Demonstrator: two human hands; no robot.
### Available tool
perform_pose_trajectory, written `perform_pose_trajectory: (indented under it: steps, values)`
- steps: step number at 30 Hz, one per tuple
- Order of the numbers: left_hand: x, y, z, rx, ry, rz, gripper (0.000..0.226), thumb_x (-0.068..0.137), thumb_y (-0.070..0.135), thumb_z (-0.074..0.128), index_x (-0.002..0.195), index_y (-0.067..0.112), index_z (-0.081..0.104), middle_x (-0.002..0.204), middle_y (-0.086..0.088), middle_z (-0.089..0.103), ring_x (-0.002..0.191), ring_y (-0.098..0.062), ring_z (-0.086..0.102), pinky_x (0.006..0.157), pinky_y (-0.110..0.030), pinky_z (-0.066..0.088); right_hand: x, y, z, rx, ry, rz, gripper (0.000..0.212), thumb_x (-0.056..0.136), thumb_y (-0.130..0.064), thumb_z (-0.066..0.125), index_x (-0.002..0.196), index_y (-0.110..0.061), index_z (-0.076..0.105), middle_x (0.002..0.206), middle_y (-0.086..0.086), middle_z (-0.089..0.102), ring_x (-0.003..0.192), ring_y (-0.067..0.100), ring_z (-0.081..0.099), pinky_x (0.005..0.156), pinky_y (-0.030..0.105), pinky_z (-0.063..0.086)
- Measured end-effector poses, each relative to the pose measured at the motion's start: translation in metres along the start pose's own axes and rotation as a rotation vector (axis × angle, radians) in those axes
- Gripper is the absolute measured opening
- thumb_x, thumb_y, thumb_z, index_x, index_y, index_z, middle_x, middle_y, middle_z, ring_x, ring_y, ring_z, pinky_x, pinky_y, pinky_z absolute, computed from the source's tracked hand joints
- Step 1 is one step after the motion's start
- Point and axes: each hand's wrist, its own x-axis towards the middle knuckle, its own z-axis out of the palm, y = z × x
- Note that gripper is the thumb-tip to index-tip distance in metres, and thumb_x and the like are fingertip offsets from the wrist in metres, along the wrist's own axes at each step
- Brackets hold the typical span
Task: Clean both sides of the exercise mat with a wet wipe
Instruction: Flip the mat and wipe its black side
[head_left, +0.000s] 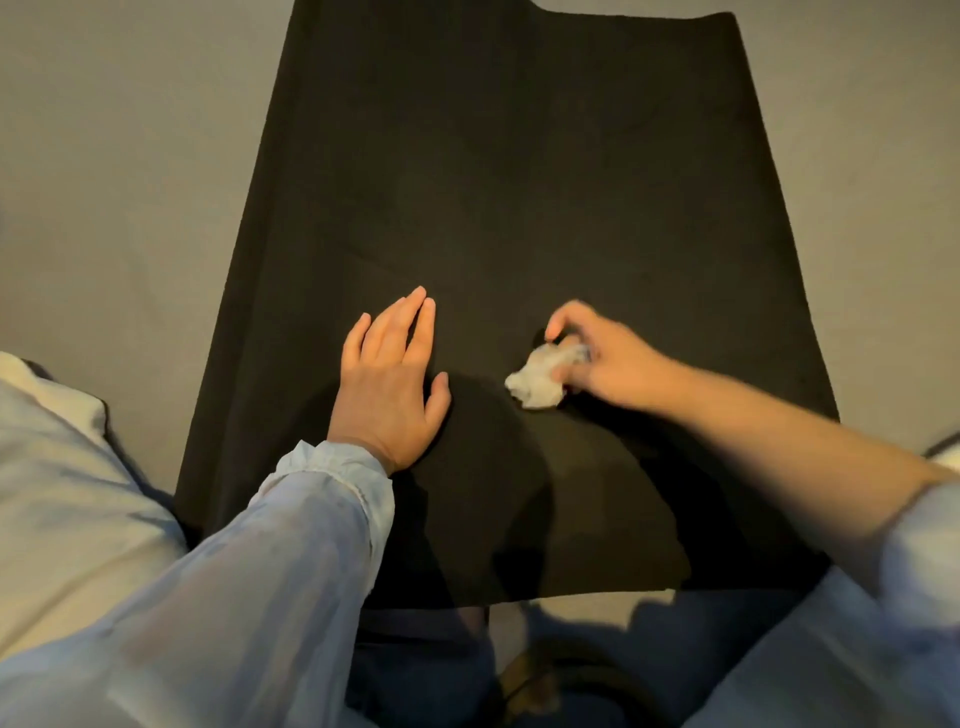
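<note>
Right hand (605, 364) pinches a crumpled white wet wipe (543, 375) against the flat black exercise mat (519, 171), which lies spread on a grey floor (130, 182); left hand (392, 384), fingers straight, presses the mat down. Wiping of the upward side appears under way; the next stroke calls for reaching the far end. Nothing on the mat obstructs it.

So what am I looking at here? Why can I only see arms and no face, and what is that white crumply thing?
The camera sits on the person's head and looks down, so you see only their own arms. The big black sheet is an exercise mat spread on a grey floor. The left hand lies flat on the mat with straight fingers, perhaps to steady it. The right hand pinches a scrunched white wet wipe that rests against the mat. That hand looks a bit blurry, probably because it is moving. The pale blue cloth is a sleeve.
</note>
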Motion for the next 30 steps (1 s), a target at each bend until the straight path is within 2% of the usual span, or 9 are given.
perform_pose_trajectory:
  steps: [4, 9, 11, 14, 17, 19, 22, 26, 30]
  values:
    - [0.000, -0.001, 0.002, -0.010, 0.011, -0.002, 0.067, 0.083, 0.036, 0.033, 0.141, 0.002, 0.038, 0.147, -0.014, 0.038, 0.133, -0.025, 0.034, 0.112, -0.043, 0.018, 0.057, 0.021, -0.048, -0.187, 0.284, 0.126, 0.011, 0.086, -0.008, 0.055, 0.090, -0.016, 0.050, 0.082, 0.001, 0.054, 0.073, 0.014, 0.049, 0.053, 0.016, 0.034]
    - [0.001, -0.001, 0.003, -0.014, 0.025, 0.007, 0.067, 0.083, 0.036, 0.033, 0.140, 0.002, 0.038, 0.147, -0.014, 0.038, 0.133, -0.023, 0.029, 0.112, -0.042, 0.017, 0.080, 0.035, -0.038, -0.177, 0.579, 0.113, 0.022, 0.093, -0.013, 0.048, 0.105, -0.001, 0.062, 0.110, 0.015, 0.061, 0.104, 0.027, 0.056, 0.079, 0.018, 0.032]
    - [0.001, -0.002, 0.004, -0.012, 0.036, 0.016, 0.066, 0.083, 0.035, 0.033, 0.140, 0.002, 0.038, 0.146, -0.015, 0.038, 0.133, -0.023, 0.028, 0.112, -0.040, 0.014, 0.070, 0.033, -0.018, -0.152, 0.522, 0.039, 0.036, 0.096, -0.022, 0.051, 0.119, 0.005, 0.058, 0.126, 0.019, 0.057, 0.121, 0.031, 0.048, 0.094, 0.019, 0.030]
    - [0.001, -0.002, 0.004, -0.002, 0.051, 0.027, 0.065, 0.084, 0.035, 0.034, 0.139, 0.002, 0.038, 0.145, -0.015, 0.038, 0.132, -0.023, 0.028, 0.111, -0.039, 0.012, 0.056, 0.045, -0.002, -0.358, 0.361, 0.022, 0.060, 0.095, -0.034, 0.054, 0.145, -0.007, 0.033, 0.153, 0.010, 0.028, 0.142, 0.027, 0.022, 0.113, 0.031, 0.019]
    - [0.001, -0.002, 0.005, 0.000, 0.052, 0.023, 0.065, 0.084, 0.035, 0.034, 0.140, 0.003, 0.037, 0.146, -0.015, 0.038, 0.133, -0.023, 0.027, 0.112, -0.039, 0.013, 0.060, 0.049, -0.011, -0.528, 0.524, -0.084, 0.041, 0.092, -0.019, 0.056, 0.130, -0.005, 0.054, 0.133, 0.020, 0.049, 0.119, 0.041, 0.043, 0.098, 0.049, 0.041]
    - [0.001, -0.002, 0.004, 0.001, 0.050, 0.020, 0.065, 0.084, 0.035, 0.034, 0.140, 0.003, 0.037, 0.146, -0.015, 0.038, 0.133, -0.022, 0.027, 0.112, -0.040, 0.014, 0.070, 0.044, -0.019, -0.476, 0.555, -0.080, 0.030, 0.091, -0.012, 0.055, 0.119, -0.005, 0.063, 0.116, 0.020, 0.053, 0.107, 0.037, 0.047, 0.093, 0.042, 0.042]
    - [0.001, -0.002, 0.003, 0.000, 0.041, 0.012, 0.065, 0.084, 0.036, 0.032, 0.140, 0.003, 0.037, 0.146, -0.014, 0.038, 0.133, -0.023, 0.029, 0.112, -0.043, 0.018, 0.083, 0.040, -0.025, -0.359, 0.479, -0.011, 0.027, 0.092, -0.006, 0.052, 0.115, -0.004, 0.066, 0.112, 0.014, 0.055, 0.107, 0.027, 0.050, 0.089, 0.020, 0.033]
    - [0.001, -0.001, 0.001, -0.018, 0.020, 0.006, 0.067, 0.084, 0.037, 0.031, 0.141, 0.003, 0.038, 0.147, -0.014, 0.038, 0.134, -0.026, 0.034, 0.112, -0.043, 0.017, 0.062, 0.043, -0.015, -0.336, 0.429, -0.116, 0.023, 0.084, 0.005, 0.055, 0.100, 0.000, 0.071, 0.101, 0.016, 0.063, 0.099, 0.030, 0.059, 0.088, 0.016, 0.034]
    - [0.001, 0.000, 0.001, -0.019, 0.019, 0.006, 0.067, 0.083, 0.036, 0.032, 0.141, 0.002, 0.037, 0.147, -0.014, 0.037, 0.134, -0.027, 0.034, 0.112, -0.044, 0.018, 0.000, 0.045, 0.019, -0.288, 0.211, -0.362, 0.018, 0.085, -0.009, 0.053, 0.082, -0.002, 0.070, 0.082, 0.013, 0.064, 0.082, 0.026, 0.061, 0.078, 0.017, 0.037]
